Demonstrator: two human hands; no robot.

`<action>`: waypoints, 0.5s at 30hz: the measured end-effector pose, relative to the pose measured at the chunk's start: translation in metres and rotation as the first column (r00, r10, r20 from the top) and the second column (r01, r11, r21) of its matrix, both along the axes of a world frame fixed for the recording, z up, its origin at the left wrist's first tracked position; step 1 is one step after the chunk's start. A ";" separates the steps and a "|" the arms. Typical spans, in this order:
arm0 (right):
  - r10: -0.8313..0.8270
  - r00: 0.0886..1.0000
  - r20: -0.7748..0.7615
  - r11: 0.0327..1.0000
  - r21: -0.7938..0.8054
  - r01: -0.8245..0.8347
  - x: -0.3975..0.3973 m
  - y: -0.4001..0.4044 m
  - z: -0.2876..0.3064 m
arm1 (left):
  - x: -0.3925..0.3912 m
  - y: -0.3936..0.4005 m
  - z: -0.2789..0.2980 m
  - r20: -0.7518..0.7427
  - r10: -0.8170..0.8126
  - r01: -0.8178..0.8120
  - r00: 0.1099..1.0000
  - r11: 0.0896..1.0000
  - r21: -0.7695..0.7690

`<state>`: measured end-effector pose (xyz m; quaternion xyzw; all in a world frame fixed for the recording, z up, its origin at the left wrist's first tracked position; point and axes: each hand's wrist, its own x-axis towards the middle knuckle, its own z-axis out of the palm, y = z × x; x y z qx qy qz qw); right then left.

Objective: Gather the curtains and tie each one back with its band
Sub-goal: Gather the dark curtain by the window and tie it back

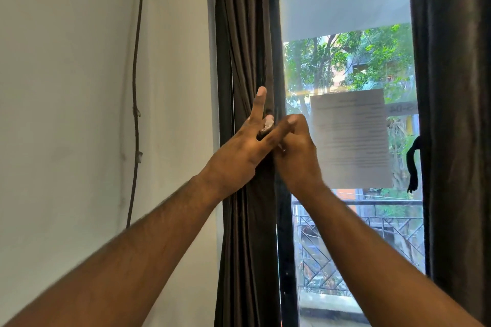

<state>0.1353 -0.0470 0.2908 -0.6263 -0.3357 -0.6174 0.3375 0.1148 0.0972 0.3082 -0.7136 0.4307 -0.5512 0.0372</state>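
Observation:
The left curtain (245, 34), dark brown, hangs gathered into a narrow bundle between the white wall and the window frame. Both my hands meet on it at mid height. My left hand (239, 152) presses around the bundle, with its index finger pointing up and a whitish patch at one fingertip. My right hand (297, 151) is curled tight against it, fingers pinched together on what seems to be the band, which is mostly hidden behind the hands. The right curtain (457, 114) hangs at the far right, with a black band (414, 164) dangling loose from its edge.
A sheet of printed paper (349, 138) is stuck on the window glass (345, 8), with trees and a balcony railing beyond. A thin cable (136, 87) runs down the white wall (66, 87) at the left.

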 end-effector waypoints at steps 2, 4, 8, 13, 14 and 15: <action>-0.004 0.999 0.047 0.995 0.102 -0.001 0.000 0.005 -0.003 | 0.002 -0.005 0.004 -0.049 -0.054 0.053 0.997 0.998 -0.025; 0.042 0.999 0.019 0.975 0.219 -0.045 0.001 0.008 -0.006 | 0.001 -0.009 0.008 -0.094 -0.043 0.040 0.995 0.999 -0.033; 0.325 0.939 -0.110 0.857 0.455 -0.243 0.000 0.013 -0.009 | -0.001 -0.012 0.014 -0.248 -0.003 -0.018 0.969 0.997 -0.079; 0.602 0.790 -0.118 0.631 0.676 -0.380 0.000 0.025 -0.010 | -0.012 -0.012 0.032 -0.433 -0.139 0.050 0.890 0.976 -0.211; 0.648 0.753 -0.111 0.581 0.711 -0.396 0.001 0.026 -0.009 | -0.012 -0.011 0.035 -0.425 -0.137 0.052 0.895 0.977 -0.206; 0.694 0.714 -0.091 0.527 0.739 -0.419 0.001 0.028 -0.007 | -0.012 -0.010 0.037 -0.395 -0.143 0.058 0.907 0.974 -0.219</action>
